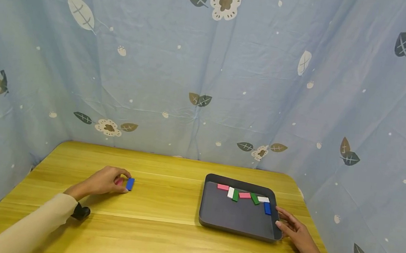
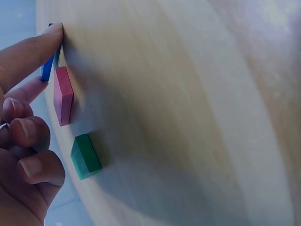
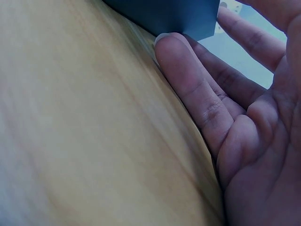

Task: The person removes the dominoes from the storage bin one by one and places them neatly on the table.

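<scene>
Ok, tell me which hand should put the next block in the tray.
Likely the left hand: it pinches a blue block, while the right hand is across the table, beside the tray.

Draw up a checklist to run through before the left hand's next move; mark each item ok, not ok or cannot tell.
1. Left hand pinches the blue rectangular block: ok.
2. Blue block lifted clear of the yellow wooden table: cannot tell.
3. Bare floor in the dark grey rectangular tray, on the near side of its coloured rectangular blocks: ok.
4. Right hand at the tray's right wall: ok.
5. Right hand bracing the tray firmly: cannot tell.
6. Pink rectangular block and green rectangular block in the tray: not ok, both outside it.
</scene>
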A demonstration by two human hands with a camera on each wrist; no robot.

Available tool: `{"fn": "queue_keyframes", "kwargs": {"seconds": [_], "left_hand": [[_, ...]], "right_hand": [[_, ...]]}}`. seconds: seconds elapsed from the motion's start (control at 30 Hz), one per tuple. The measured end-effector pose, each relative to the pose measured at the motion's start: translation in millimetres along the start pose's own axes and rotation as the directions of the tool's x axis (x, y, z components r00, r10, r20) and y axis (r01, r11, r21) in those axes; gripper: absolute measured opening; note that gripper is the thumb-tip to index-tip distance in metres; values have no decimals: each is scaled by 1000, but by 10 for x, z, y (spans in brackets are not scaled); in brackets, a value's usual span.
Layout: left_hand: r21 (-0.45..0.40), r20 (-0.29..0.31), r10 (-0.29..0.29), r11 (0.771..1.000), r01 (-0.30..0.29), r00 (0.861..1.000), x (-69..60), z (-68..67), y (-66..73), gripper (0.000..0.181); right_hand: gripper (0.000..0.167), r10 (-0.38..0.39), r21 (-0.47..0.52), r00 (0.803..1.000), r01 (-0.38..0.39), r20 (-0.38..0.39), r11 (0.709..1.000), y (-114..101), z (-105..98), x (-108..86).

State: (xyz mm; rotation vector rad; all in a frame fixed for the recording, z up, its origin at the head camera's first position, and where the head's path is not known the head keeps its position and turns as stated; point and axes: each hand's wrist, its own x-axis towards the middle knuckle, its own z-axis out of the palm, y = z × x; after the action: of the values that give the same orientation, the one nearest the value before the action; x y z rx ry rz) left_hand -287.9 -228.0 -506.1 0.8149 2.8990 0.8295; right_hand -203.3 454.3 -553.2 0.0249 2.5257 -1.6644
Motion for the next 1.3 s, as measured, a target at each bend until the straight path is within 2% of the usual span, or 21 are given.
{"fn": "queue_keyframes", "kwargs": {"seconds": [0.5,0.6,0.8,0.93,1.1,1.3], "left_hand": [[-1,26,-60,998,60,998,10,-10,-66,46],[-5,30,-56,998,56,998,4,-14,-66,47],[-22,13,-1,1000,1,1000,17,-49,-20,50],[-37,4,20,999,-20,1000,80,-76,49,50],[-65,11,33,997,-32,999,228,-46,120,48],[-74,-9,84,994,-84,996,428,17,282,45]], "right_hand": [[61,-9,4,1000,9,-5,1000,3,5,-2],[61,-5,4,1000,5,-2,1000,2,10,-8],[61,-19,-4,1000,19,6,1000,-14,4,-20],[62,-36,-13,999,37,17,999,-30,-6,-26],[63,-32,-6,999,32,20,999,-44,-6,-32],[62,8,11,1000,-8,6,1000,-55,13,-24]]}}
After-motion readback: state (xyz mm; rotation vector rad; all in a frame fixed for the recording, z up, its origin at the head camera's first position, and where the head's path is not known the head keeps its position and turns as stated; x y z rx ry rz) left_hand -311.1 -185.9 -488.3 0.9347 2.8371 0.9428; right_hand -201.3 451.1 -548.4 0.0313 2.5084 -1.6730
